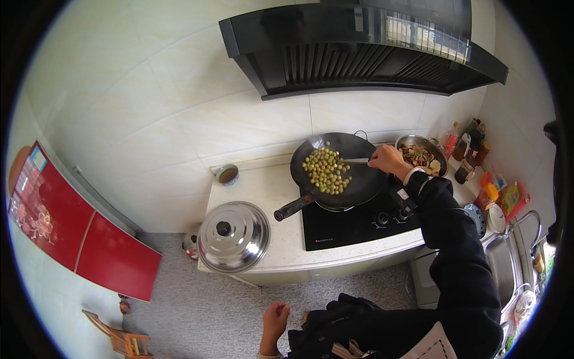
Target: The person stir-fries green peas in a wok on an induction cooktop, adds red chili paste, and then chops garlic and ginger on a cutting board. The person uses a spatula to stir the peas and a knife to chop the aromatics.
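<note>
My right hand (387,159) grips the handle of a metal cooking utensil (354,160), whose head is partly hidden among round green vegetables (329,168). They lie in a dark wok (361,190) on the black cooktop (341,231). The wok's long handle (293,207) points towards the front left, over the counter. My left hand (275,317) hangs low, away from the counter's front edge, its fingers curled with nothing seen in them.
A steel domed lid (244,242) sits on the counter's left end, with a small bowl of brown liquid (227,174) behind it. Right of the wok stand a steel pan of cooked food (419,157) and several bottles (450,139). A range hood (358,67) hangs above; a sink (500,269) is at right.
</note>
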Demonstrator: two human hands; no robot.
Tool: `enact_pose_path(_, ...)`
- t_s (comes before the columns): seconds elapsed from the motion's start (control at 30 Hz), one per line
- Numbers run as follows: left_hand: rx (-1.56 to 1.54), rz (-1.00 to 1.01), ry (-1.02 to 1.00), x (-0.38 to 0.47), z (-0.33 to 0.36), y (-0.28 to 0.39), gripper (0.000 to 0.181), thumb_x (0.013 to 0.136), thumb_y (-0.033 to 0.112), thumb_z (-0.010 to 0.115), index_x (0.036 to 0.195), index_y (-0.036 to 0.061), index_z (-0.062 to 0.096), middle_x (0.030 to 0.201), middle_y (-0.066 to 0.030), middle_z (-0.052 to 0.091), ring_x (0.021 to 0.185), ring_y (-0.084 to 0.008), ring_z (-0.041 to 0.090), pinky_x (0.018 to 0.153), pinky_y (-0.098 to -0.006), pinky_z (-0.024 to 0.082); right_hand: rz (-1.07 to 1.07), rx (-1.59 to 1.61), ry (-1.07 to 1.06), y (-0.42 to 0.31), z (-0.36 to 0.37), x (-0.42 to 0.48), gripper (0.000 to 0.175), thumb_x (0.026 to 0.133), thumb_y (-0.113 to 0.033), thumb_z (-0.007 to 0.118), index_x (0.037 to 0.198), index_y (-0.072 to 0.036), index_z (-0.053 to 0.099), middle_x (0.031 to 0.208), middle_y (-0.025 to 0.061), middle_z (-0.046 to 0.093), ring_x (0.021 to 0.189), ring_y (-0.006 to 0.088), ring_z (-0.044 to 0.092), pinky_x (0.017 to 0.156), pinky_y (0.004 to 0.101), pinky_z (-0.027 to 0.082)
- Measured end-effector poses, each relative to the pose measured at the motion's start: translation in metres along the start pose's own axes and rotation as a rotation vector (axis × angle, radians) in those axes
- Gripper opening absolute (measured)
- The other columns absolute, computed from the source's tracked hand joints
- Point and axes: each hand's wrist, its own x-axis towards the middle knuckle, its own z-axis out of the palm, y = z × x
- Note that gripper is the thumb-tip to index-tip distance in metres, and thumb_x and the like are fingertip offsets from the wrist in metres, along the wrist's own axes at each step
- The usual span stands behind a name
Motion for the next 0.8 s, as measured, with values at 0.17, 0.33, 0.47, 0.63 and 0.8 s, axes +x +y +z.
enact_pose_path(0.17,0.081,0.014,-0.048,0.004,0.003,-0.002,0.019,0.086,0.018,0.065,0.092,0.0004,0.064,0.076,-0.0081,0.067,0.069,-0.0153,0.065,0.064,-0.0285,0.050,-0.165,-0.421,-0.032,-0.035,-0.049,0.002,0.026,0.070,-0.033,0.072,0.087,-0.013,0.073,0.085,0.0139,0.069,0.085,0.0321,0.066,0.075,0.0422,0.052)
enact_pose_path(0.33,0.087,0.005,-0.051,0.007,0.001,-0.001,0.019,0.086,0.019,0.065,0.091,0.0011,0.064,0.076,-0.0088,0.068,0.071,-0.0158,0.066,0.066,-0.0286,0.052,-0.114,-0.516,0.034,-0.049,-0.100,0.002,0.027,0.065,-0.030,0.075,0.077,-0.006,0.070,0.079,0.0139,0.069,0.077,0.0278,0.068,0.069,0.0378,0.054)
enact_pose_path(0.47,0.119,0.021,-0.042,0.009,0.001,-0.001,0.018,0.086,0.019,0.065,0.092,0.0013,0.065,0.076,-0.0088,0.068,0.069,-0.0156,0.066,0.065,-0.0285,0.052,0.139,-0.422,-0.332,-0.056,-0.135,0.027,0.025,0.066,-0.025,0.076,0.068,-0.002,0.067,0.060,0.0079,0.065,0.049,0.0181,0.061,0.051,0.0315,0.049)
enact_pose_path(0.63,0.085,0.032,-0.065,0.010,0.000,-0.006,0.019,0.086,0.019,0.065,0.092,0.0013,0.065,0.076,-0.0082,0.068,0.068,-0.0144,0.065,0.065,-0.0280,0.051,0.223,-0.252,-0.708,-0.023,-0.118,0.050,0.021,0.073,-0.027,0.074,0.077,-0.006,0.072,0.068,0.0061,0.067,0.060,0.0172,0.061,0.055,0.0342,0.047)
enact_pose_path(0.8,0.038,0.005,-0.071,0.012,-0.001,-0.014,0.019,0.086,0.019,0.065,0.092,0.0013,0.065,0.076,-0.0080,0.067,0.069,-0.0139,0.065,0.065,-0.0277,0.051,-0.378,0.045,-0.626,0.030,-0.043,0.022,0.025,0.080,-0.029,0.067,0.083,-0.005,0.071,0.080,0.0102,0.070,0.071,0.0209,0.066,0.061,0.0330,0.051)
